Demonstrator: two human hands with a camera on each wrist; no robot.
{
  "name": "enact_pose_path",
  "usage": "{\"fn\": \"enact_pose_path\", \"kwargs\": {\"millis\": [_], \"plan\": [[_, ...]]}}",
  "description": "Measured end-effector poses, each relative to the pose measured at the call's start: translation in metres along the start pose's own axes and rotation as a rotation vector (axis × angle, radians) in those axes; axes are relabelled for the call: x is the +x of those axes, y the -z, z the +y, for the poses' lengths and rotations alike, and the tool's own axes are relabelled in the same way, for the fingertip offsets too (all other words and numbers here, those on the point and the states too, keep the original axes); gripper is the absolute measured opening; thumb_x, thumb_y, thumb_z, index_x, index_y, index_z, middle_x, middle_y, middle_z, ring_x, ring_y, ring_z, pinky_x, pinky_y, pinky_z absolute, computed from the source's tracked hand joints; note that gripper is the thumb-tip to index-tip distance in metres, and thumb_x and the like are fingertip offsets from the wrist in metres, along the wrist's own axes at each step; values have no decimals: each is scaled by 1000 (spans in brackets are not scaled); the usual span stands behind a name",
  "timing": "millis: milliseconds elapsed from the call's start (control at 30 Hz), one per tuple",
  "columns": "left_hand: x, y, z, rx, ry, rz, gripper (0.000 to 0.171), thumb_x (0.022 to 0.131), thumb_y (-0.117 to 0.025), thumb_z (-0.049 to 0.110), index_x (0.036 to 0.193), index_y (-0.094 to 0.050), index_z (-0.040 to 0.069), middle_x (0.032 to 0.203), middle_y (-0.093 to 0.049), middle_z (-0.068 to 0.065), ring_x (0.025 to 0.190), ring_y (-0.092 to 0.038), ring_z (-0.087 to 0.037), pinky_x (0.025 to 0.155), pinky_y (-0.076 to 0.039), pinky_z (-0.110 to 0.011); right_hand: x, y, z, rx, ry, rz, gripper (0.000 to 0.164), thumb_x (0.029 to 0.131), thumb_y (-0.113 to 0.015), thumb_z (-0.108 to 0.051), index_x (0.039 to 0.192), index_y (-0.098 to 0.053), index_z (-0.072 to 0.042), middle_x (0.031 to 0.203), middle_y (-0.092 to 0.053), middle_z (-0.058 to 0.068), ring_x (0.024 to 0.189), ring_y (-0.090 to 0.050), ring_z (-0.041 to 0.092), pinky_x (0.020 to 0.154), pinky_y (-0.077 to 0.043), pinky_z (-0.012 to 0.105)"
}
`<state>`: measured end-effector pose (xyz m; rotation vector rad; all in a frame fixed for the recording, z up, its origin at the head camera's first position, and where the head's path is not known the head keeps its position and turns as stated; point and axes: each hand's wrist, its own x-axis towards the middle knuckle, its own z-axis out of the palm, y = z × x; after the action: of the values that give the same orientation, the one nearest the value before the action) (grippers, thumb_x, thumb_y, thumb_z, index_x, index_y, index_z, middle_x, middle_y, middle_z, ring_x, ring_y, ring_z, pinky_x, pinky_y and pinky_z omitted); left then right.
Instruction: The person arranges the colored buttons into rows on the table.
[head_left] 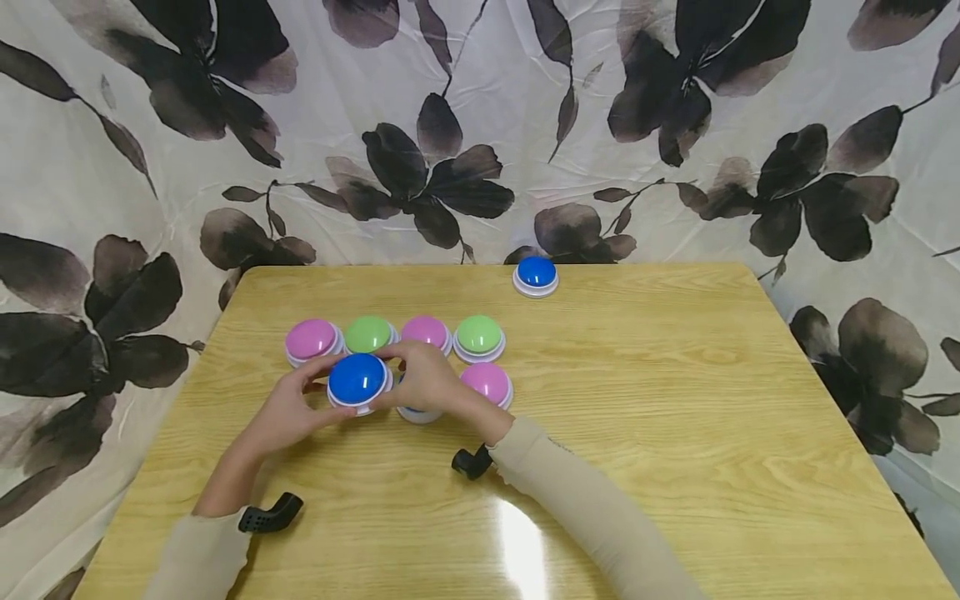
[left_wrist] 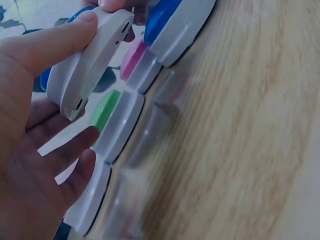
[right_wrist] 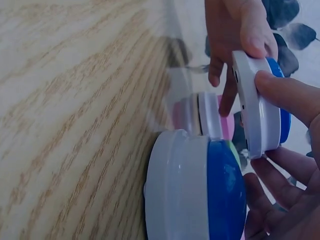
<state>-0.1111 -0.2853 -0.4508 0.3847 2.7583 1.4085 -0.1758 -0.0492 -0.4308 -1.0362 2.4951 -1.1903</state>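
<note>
A blue dome push button (head_left: 357, 377) with a white base is held up off the table between both hands. My left hand (head_left: 288, 408) pinches its left side, thumb low on the base. From the right side, my right hand (head_left: 429, 379) grips the same button (right_wrist: 257, 105) with thumb and fingers. Slots show on its white underside (left_wrist: 95, 65) in the left wrist view. Beneath the right hand sits a second blue button (right_wrist: 190, 190) on the table, mostly covered by that hand in the head view.
Behind the hands runs a row: pink button (head_left: 311, 339), green button (head_left: 367, 334), pink button (head_left: 426, 331), green button (head_left: 478, 335). Another pink button (head_left: 486, 383) sits in front at right. One blue button (head_left: 536, 273) stands at the wooden table's (head_left: 675, 400) back edge, before a floral cloth (head_left: 480, 100).
</note>
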Motion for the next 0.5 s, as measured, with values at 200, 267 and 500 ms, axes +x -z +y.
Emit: {"fn": "enact_pose_path", "kwargs": {"millis": [200,267,500], "plan": [[1,-5,-7,-15,3,-3,75,78,-84,23,142,-47,9,135,-53,-12,122,-48,-33,96,-43,-55,-1,-4,2,-60,-21,5,70,67,-89,-40,127,-64,-11,118,-65,-5,105,-57,9,83,-46,18],[0,-7,-9,-19,16,-3,76,77,-84,22,142,-47,8,134,-54,-13,121,-49,-33,96,-44,-54,-1,-7,3,-86,-35,-1,69,67,-89,-42,126,-65,-13,117,-66,-6,105,-57,8,84,-46,22],[3,-9,-16,-47,26,-14,76,77,-85,20,142,-48,9,134,-54,-13,117,-53,-31,94,-47,-32,3,-10,5,-151,-63,-8,67,67,-88,-43,125,-66,-18,115,-67,-9,109,-56,10,95,-43,33]]}}
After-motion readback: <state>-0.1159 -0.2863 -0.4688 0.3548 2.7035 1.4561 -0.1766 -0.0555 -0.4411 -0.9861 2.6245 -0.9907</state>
